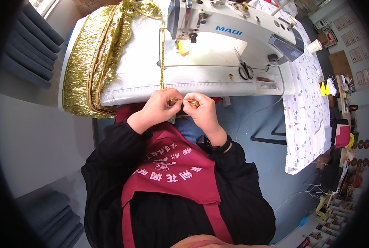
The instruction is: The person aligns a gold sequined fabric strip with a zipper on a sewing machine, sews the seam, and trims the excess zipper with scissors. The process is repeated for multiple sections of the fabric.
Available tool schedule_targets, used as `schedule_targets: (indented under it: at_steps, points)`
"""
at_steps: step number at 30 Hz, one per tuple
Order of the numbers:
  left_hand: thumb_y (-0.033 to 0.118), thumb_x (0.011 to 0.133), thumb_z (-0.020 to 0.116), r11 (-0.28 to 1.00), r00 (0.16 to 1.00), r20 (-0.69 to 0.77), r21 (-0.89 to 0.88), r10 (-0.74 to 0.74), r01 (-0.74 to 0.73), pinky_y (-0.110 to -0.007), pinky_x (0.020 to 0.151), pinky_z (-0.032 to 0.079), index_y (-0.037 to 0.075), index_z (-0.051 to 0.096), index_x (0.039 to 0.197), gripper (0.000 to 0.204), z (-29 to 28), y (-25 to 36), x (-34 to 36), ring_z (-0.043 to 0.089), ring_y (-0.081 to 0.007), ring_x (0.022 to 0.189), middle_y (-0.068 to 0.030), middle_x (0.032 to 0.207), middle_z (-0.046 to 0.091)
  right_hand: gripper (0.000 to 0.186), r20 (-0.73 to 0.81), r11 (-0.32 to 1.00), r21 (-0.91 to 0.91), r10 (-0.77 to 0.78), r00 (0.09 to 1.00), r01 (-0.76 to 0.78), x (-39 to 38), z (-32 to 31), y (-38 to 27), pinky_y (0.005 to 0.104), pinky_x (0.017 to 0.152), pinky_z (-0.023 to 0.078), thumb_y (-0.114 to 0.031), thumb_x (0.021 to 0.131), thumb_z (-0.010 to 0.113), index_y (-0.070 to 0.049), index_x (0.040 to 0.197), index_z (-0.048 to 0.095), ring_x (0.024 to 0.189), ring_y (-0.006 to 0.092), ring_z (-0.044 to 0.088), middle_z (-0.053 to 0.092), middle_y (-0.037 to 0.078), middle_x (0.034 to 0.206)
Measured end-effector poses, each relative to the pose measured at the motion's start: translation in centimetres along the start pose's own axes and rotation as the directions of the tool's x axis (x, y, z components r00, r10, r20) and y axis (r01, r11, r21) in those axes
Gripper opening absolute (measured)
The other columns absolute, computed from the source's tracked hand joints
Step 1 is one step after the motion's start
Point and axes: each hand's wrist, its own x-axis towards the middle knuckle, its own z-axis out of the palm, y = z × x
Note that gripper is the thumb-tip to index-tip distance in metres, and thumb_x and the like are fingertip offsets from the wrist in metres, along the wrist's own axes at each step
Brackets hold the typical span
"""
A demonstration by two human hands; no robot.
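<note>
My left hand (pixel 158 106) and my right hand (pixel 204 114) meet in front of the sewing table's near edge, fingertips nearly touching. Each is closed in a pinch on a bit of narrow gold sequin trim (pixel 162 62); short gold ends show at both hands. The trim runs from the back of the table, past the sewing machine's (pixel 238 29) needle end, down to my left hand. Whether the two held ends are joined cannot be made out. Left of them, a thick bundle of gold tinsel fringe (pixel 82 62) hangs over the table's edge.
Black-handled scissors (pixel 245 71) lie on the table right of the needle area, beside a small recessed tray (pixel 268 81). A patterned cloth (pixel 306 124) covers the table at right, with a paper cup (pixel 315 46) on it. Folded blue-grey fabric (pixel 33 45) is stacked at left.
</note>
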Motion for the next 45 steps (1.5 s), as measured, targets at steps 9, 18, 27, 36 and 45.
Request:
schedule_targets:
  at_steps: [9,18,27,36,45]
  points:
    - [0.002,0.096,0.064,0.934,0.97,0.099,-0.265,-0.221,0.24,-0.027,0.068,0.049,0.002,0.065,0.092,0.004,1.5,-1.2,0.6,0.061,-0.0106,0.074,-0.0066,0.096,0.07,0.027,-0.252,0.904,-0.419,-0.202,0.947,0.081,5.8,-10.2,4.3,0.0407,0.086,0.054,-0.026,0.1,0.07,0.0,0.107,0.072,0.094,0.0304,0.07,0.073,0.016,0.101]
    - [0.001,0.102,0.053,0.699,0.982,0.036,-0.697,-0.185,0.157,-0.026,0.079,0.051,0.004,0.06,0.09,0.014,1.6,-1.9,0.9,0.066,-0.0123,0.094,-0.0128,0.119,0.068,0.037,-0.251,0.409,-0.891,-0.075,0.965,-0.2,10.7,-18.4,9.7,0.0479,0.077,0.057,-0.034,0.092,0.074,0.002,0.102,0.074,0.089,0.0406,0.071,0.073,0.019,0.098]
    - [-0.001,0.1,0.054,0.742,0.988,-0.028,-0.664,-0.152,0.095,-0.02,0.063,0.042,0.005,0.059,0.089,0.013,0.9,-2.3,1.9,0.067,-0.0133,0.1,-0.0158,0.124,0.069,0.012,0.346,0.907,0.278,0.212,0.914,-0.316,-4.5,-8.0,1.5,0.0239,0.073,0.051,-0.005,0.1,0.065,-0.001,0.112,0.063,0.078,0.0077,0.063,0.069,0.002,0.088]
    - [0.001,0.103,0.055,0.687,0.993,-0.029,-0.725,-0.118,0.06,-0.035,0.102,0.05,0.003,0.058,0.093,0.011,1.6,-1.7,1.6,0.067,-0.0199,0.115,-0.015,0.125,0.068,0.028,0.476,0.797,0.363,0.287,0.831,-0.483,-6.2,-4.3,0.5,0.0198,0.06,0.041,-0.032,0.102,0.069,-0.005,0.104,0.062,0.068,0.004,0.054,0.063,0.0,0.081]
    - [0.002,0.104,0.056,0.675,0.988,0.004,-0.73,-0.154,0.109,-0.033,0.096,0.053,0.005,0.057,0.092,0.013,2.8,-2.3,0.7,0.068,-0.0211,0.115,-0.0161,0.125,0.068,0.022,0.307,0.91,0.18,0.309,0.9,-0.374,-5.2,-3.0,0.7,0.0187,0.058,0.041,-0.013,0.095,0.079,-0.002,0.096,0.06,0.067,0.0005,0.053,0.062,-0.003,0.079]
